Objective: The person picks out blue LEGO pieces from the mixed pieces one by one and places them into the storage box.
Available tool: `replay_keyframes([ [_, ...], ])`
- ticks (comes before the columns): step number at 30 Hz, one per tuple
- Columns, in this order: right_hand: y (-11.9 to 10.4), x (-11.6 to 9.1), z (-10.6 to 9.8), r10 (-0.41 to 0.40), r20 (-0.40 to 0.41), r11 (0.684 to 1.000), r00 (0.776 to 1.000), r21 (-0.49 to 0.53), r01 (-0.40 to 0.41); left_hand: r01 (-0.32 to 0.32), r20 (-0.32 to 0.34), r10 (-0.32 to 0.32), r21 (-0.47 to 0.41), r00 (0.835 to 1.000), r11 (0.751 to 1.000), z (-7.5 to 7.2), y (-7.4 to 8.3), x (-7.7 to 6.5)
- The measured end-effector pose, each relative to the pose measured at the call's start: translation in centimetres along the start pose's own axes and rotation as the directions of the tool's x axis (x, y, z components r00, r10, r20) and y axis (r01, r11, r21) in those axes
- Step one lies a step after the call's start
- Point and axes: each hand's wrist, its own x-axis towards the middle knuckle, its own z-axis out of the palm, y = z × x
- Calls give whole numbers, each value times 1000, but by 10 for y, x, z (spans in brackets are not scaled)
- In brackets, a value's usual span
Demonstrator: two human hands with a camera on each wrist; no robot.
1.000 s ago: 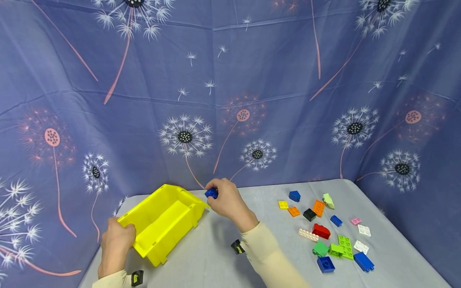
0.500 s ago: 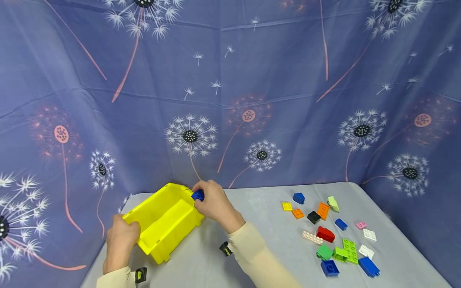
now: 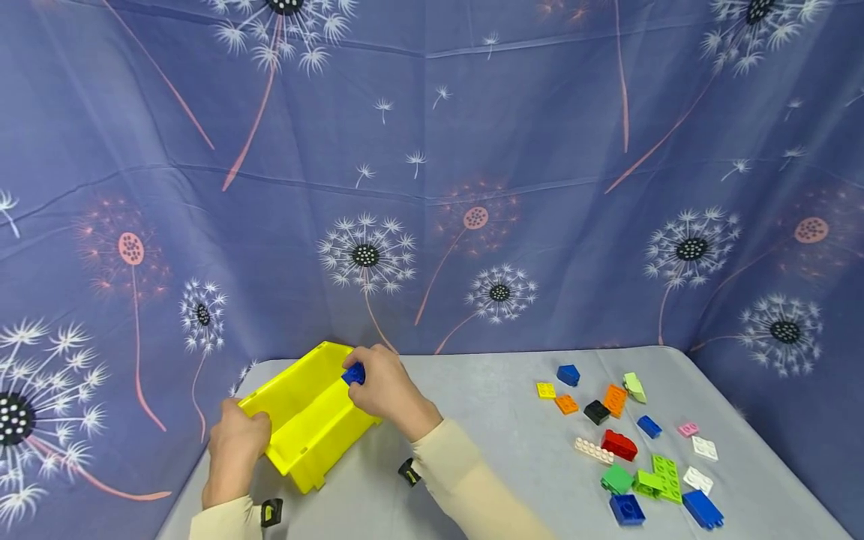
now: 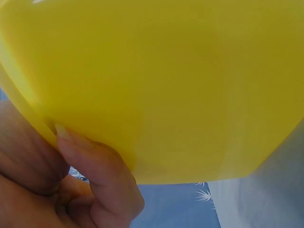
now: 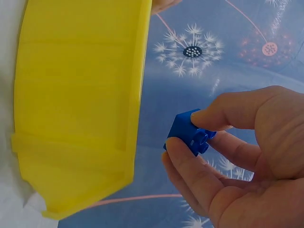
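My left hand (image 3: 236, 442) grips the near-left rim of a yellow plastic bin (image 3: 317, 442), its thumb pressed on the wall in the left wrist view. The bin's inside shows bare yellow in the head view. My right hand (image 3: 385, 386) pinches a blue toy brick (image 3: 354, 373) between thumb and fingers, over the bin's right far end. Studs and a slanted face show on the brick (image 5: 185, 130) in the right wrist view, just outside the bin's side wall (image 5: 80, 95) there.
Several loose toy bricks lie on the right of the grey table, among them a red brick (image 3: 619, 445), a black brick (image 3: 597, 412), a blue brick (image 3: 703, 509) and a light green plate (image 3: 667, 478). A dandelion-print cloth (image 3: 567, 187) hangs behind the table.
My right hand has carried the blue brick leftward, from beside the bin to over its far end. My left hand keeps its grip on the bin. The head view has swung slightly left.
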Motion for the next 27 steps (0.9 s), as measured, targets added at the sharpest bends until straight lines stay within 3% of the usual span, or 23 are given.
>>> replay_keyframes([
  [7,-9,4,8,-9,42,1000,999,15,8,12,5,-12,9,1000,1000,-1,-1,1],
  [19,-20,13,29,-45,46,998,998,-49,47,0,3,0,-1,1000,1000,1,0,0],
  [27,-24,15,42,27,86,998,996,-57,-22,8,7,-8,1,1000,1000,0,1,0],
])
